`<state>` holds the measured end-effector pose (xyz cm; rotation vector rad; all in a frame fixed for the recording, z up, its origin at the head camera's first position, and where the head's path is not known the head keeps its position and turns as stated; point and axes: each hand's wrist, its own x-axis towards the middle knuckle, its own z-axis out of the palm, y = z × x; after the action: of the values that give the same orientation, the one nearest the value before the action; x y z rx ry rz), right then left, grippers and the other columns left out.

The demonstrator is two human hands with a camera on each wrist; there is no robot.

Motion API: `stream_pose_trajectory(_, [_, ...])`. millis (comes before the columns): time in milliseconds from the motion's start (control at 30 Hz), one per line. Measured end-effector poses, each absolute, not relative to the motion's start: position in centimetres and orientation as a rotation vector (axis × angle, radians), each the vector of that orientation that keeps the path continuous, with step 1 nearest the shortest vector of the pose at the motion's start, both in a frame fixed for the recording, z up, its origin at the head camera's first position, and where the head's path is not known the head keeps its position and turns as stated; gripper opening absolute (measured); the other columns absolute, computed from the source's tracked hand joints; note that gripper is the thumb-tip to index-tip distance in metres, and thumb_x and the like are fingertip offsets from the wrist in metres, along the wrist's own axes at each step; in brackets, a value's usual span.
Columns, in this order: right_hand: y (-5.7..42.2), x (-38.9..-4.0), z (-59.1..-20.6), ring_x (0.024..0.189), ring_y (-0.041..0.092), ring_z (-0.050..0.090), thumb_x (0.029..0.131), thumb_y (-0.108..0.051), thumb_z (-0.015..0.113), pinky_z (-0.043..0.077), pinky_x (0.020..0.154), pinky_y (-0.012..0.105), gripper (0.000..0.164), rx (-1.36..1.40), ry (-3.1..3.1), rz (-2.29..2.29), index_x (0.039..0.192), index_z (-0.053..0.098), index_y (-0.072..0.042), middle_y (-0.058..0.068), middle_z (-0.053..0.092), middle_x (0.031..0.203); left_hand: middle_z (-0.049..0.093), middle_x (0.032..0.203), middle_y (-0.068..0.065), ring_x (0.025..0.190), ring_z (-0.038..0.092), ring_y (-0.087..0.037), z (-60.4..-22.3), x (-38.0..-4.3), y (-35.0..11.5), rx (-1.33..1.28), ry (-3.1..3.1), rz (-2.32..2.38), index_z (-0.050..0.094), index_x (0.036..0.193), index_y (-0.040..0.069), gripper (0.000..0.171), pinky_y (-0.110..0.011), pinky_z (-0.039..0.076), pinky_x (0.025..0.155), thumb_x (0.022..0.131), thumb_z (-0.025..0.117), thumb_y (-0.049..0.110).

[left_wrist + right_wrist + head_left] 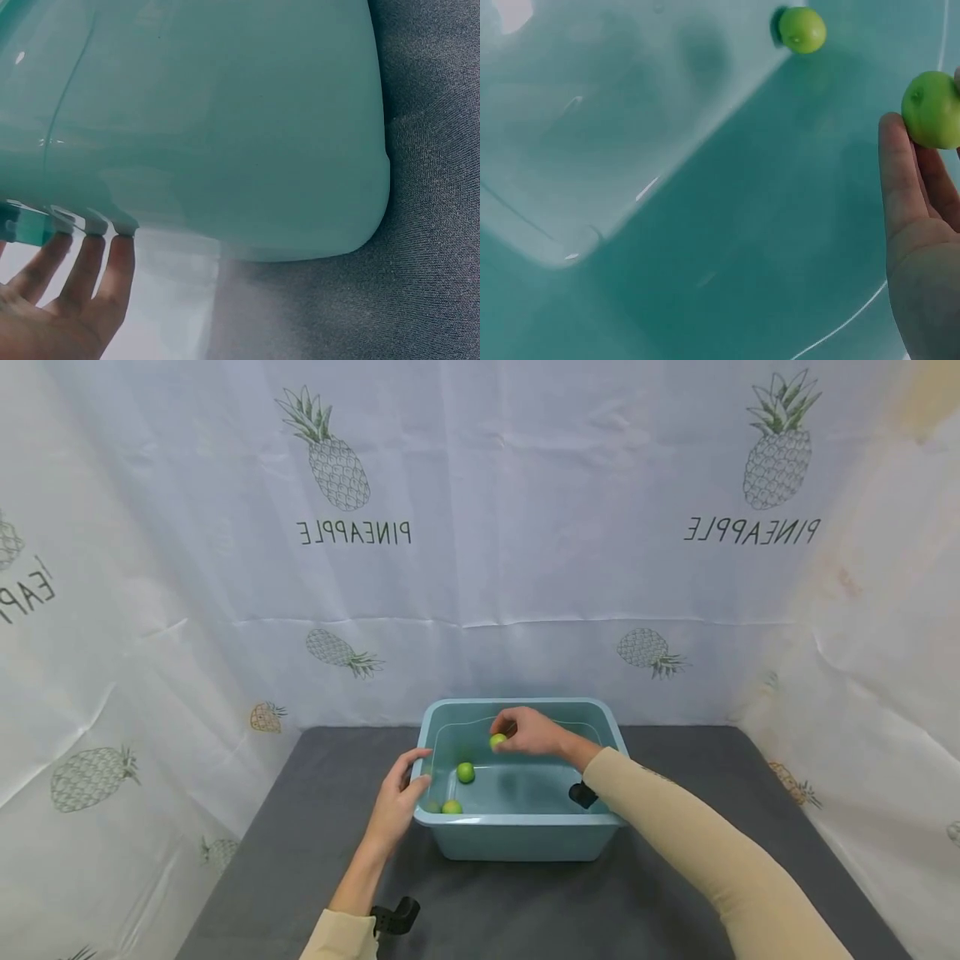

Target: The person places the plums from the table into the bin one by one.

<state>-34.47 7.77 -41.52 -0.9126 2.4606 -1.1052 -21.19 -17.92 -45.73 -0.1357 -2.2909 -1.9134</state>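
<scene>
A blue-green plastic basin (pixel 525 841) stands on the dark tabletop. My left hand (pixel 395 797) grips its left rim; in the left wrist view the fingertips (pixel 120 259) press the outer wall just under the rim. Over the inside of the basin, my right hand (pixel 534 732) pinches a small round green lime (pixel 933 109) between fingers and thumb. Below it, a second lime (pixel 465 772) sits on the basin floor toward the left. Another lime (pixel 452 807) rests in the near left corner, partly hidden by the front rim.
Dark grey cloth (pixel 300 860) covers the table around the basin. A white curtain (pixel 510 568) printed with pineapples hangs behind the table and along both sides. The basin's far rim (pixel 517 700) is close to that curtain. Black wrist straps (pixel 396 916) sit on both arms.
</scene>
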Motion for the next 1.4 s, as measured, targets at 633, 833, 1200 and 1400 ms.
stream_pose_trajectory(633, [7.9,-33.9,-40.8,0.112,0.023,0.061,0.093,-0.015,0.074,0.049,0.096,0.040,0.031,-0.930,2.522,-0.946,0.122,0.066,-0.007,0.009,0.065,0.120,0.042,0.155,-0.017,0.142,0.042,-0.035,-46.0,-21.1,-17.5,-0.110,-2.290,-1.929,0.054,0.140,0.008,0.037,-0.056,0.036,0.108,0.103,0.054,0.005])
stream_pose_trajectory(833, [8.5,-33.3,-37.9,0.114,0.024,0.061,0.097,-0.018,0.069,0.049,0.096,0.040,0.028,-0.930,2.545,-1.037,0.122,0.066,-0.007,0.010,0.065,0.123,0.042,0.155,-0.016,0.144,0.039,-0.033,-46.0,-21.1,-17.7,-0.113,-2.274,-1.937,0.054,0.140,0.006,0.037,-0.056,0.034,0.110,0.103,0.054,0.004])
stream_pose_trajectory(1200, [10.5,-31.2,-33.7,0.110,0.025,0.060,0.101,-0.022,0.065,0.050,0.091,0.044,0.028,-0.931,2.621,-1.171,0.123,0.067,-0.006,0.006,0.066,0.117,0.043,0.154,-0.016,0.143,0.040,-0.034,-45.9,-21.0,-17.9,-0.124,-2.274,-1.923,0.055,0.139,0.007,0.036,-0.057,0.034,0.110,0.103,0.054,0.005])
stream_pose_trajectory(1400, [12.1,-30.2,-32.3,0.108,0.025,0.063,0.100,-0.020,0.065,0.051,0.090,0.045,0.027,-0.948,2.653,-1.219,0.122,0.067,-0.003,0.007,0.067,0.115,0.043,0.154,-0.015,0.143,0.040,-0.034,-45.7,-21.1,-18.0,-0.129,-2.278,-1.924,0.054,0.140,0.006,0.037,-0.057,0.034,0.110,0.103,0.054,0.006])
